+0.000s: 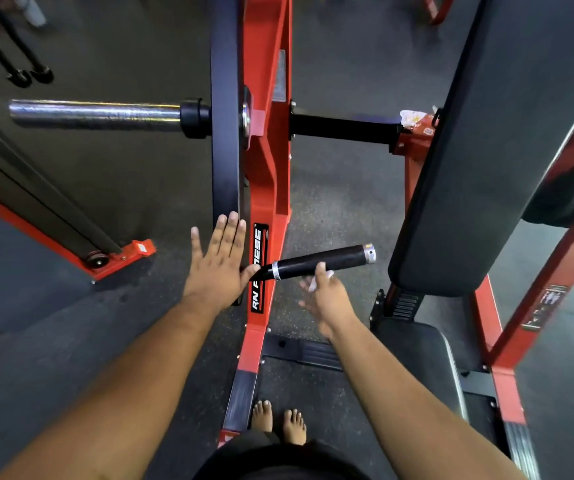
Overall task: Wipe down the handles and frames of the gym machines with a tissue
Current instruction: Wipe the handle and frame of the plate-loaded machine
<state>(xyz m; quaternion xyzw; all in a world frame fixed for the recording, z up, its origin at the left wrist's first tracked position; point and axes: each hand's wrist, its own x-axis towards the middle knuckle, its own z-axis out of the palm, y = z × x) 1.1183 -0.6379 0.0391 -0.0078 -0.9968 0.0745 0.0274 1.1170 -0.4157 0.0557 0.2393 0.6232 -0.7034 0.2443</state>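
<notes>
Chrome weight peg (95,113) jutting out at far left, bare of plates. Left hand (218,261) spread flat, fingers straight, near the red frame (264,188), thumb close to the base of the black handle (320,262). Right hand (327,297) blurred, beneath that handle, thumb up against it, a white tissue (315,282) glimpsed at the fingers; grip impossible to judge. Black backrest pad (479,174) at right.

handle (323,262) right of frame (261,188), bench (479,168) further rt
</notes>
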